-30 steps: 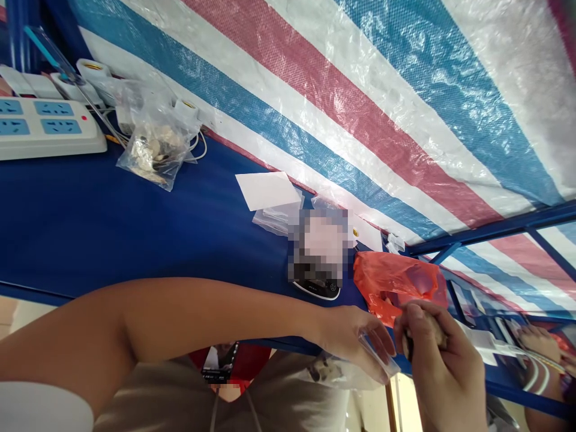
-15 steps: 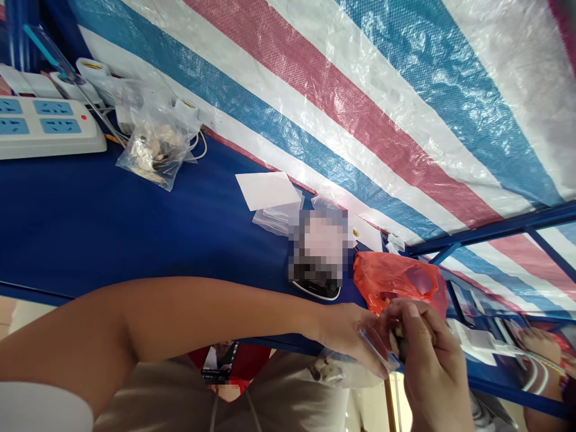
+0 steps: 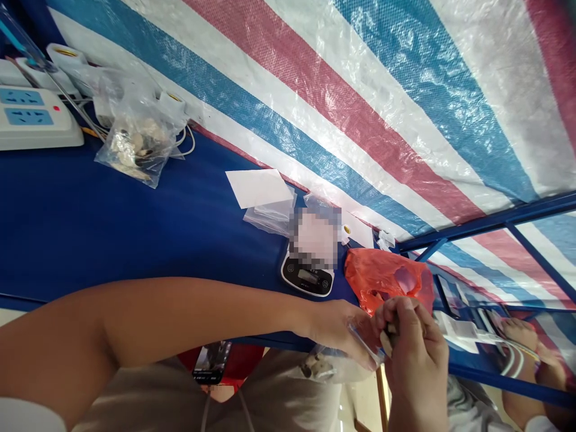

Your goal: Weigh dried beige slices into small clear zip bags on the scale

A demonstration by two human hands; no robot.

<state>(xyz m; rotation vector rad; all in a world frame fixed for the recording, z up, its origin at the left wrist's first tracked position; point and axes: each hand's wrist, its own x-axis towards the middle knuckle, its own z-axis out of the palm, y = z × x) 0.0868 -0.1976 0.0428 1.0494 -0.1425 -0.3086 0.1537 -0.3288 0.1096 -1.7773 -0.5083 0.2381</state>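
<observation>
Striped sheeting (image 3: 324, 90) rises behind our blue tabletop (image 3: 112, 240). Over our lap (image 3: 292, 402), our left hand (image 3: 339, 330)'s grip pinches a clear bag (image 3: 337, 367) near its mouth; some darkish lumps (image 3: 312, 365) already lie inside. Our right hand (image 3: 414, 339)'s grip is closed around a brownish piece (image 3: 386, 343) beside that mouth, not yet in, so we judge this bag partly filled; how many remain we cannot tell. Farther left, another bag (image 3: 135, 147) already holds pieces.

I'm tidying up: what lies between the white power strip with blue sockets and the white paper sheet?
In the head view, a clear plastic bag of pale pieces lies there, with a looped white cable beside it toward the sheet.
</observation>
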